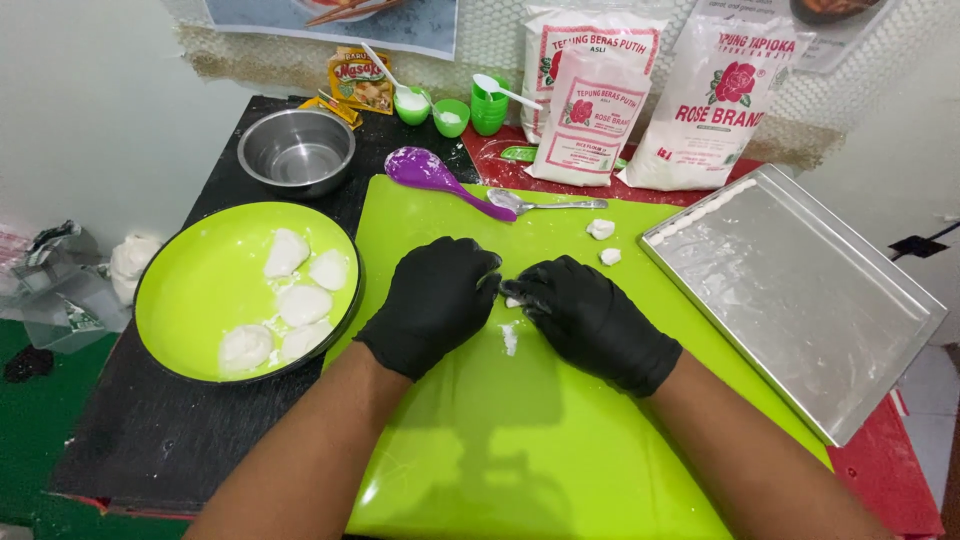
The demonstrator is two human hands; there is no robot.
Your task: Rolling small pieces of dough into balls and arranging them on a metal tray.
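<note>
step: shaping small dough bit (512, 301) on green mat (560, 440) | left hand (435, 303) fingers curled, right hand (590, 318) fingers pinching the bit, both touching it mid-mat | next, my guess: needs gentle roll, then place in tray (800, 290) | dough lumps wait in plate (190, 290)

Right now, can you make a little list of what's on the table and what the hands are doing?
left hand: black glove, pinching white dough piece
right hand: black glove, pinching the same piece
mat: green, under both hands
green plate: five dough lumps
metal tray: right of mat, dough bits along far edge
purple spoon: behind the hands
steel bowl: far left
</note>
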